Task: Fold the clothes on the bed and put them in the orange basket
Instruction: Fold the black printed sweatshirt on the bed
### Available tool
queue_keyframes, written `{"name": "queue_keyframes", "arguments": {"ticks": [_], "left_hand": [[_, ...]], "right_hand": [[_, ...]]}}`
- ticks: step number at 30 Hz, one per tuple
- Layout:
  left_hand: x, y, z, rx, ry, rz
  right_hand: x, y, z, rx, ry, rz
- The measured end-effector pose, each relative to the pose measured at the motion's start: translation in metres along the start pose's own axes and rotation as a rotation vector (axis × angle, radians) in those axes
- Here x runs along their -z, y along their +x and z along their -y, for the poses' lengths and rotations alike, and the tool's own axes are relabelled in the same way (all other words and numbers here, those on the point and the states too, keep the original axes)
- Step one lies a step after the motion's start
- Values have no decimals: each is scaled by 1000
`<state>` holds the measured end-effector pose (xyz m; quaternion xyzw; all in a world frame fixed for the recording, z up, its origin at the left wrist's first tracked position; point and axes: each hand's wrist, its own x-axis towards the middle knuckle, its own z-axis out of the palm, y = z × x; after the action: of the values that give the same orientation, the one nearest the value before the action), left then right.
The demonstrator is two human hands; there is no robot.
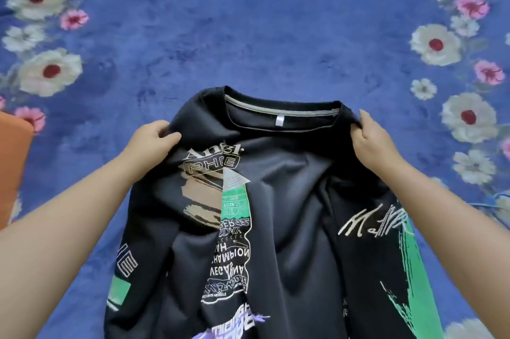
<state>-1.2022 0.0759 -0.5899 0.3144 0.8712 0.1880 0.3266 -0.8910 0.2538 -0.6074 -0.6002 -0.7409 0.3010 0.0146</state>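
I've got my left hand (154,137) and right hand (371,140) each pinching a shoulder of the black printed sweatshirt (276,214) over the blue floral blanket (248,21).

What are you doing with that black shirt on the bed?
A person is folding it. The left hand and the right hand each pinch a shoulder of the black printed shirt, beside its collar, over the blue flowery bedspread. It is not folded flat yet. An orange edge at the left may be the basket.
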Motion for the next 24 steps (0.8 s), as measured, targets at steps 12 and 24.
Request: {"name": "queue_keyframes", "arguments": {"ticks": [12,24], "left_hand": [[19,35,-12,-120,345,-404],[-15,96,-33,-228,680,-299]], "right_hand": [[34,61,34,143,-258,-286],[-19,101,55,213,-646,-153]]}}
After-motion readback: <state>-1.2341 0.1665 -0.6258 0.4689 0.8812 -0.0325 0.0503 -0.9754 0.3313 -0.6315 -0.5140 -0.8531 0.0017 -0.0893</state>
